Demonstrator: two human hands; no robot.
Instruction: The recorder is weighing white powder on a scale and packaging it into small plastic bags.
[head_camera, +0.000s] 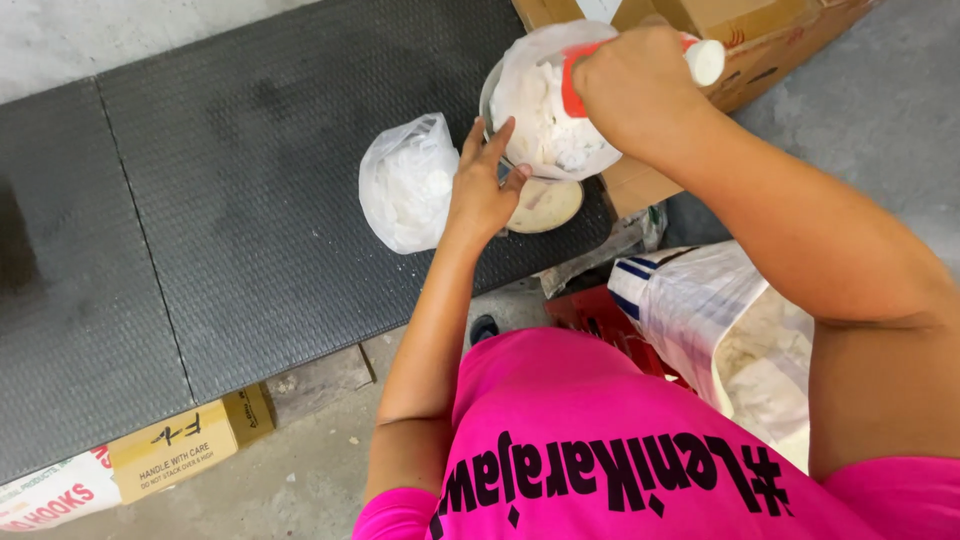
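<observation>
- Right now I have my right hand closed in a fist around a red-and-white tool, its white end sticking out past my knuckles and a red part curving down over the bag below.
- That hand sits above a clear plastic bag full of white stuff, which stands in a metal bowl near the far right corner of the dark textured mat.
- My left hand is open, fingers spread and pointing away from me, laid against the near left side of the bowl and bag; it grips nothing that I can make out.
- Just under that hand a round cream-coloured disc peeks out at the right edge of the mat (possibly the pan of a scale, though I cannot tell from this angle).
- Just beside my left hand, toward the middle of the mat, lies a second clear bag, also full of white stuff and bunched at the top.
- Off the mat, past its right edge, a large striped sack stands open beside my right arm.
- A cardboard box sits beyond the far right corner.
- Another small carton lies on the concrete floor below the near edge.
</observation>
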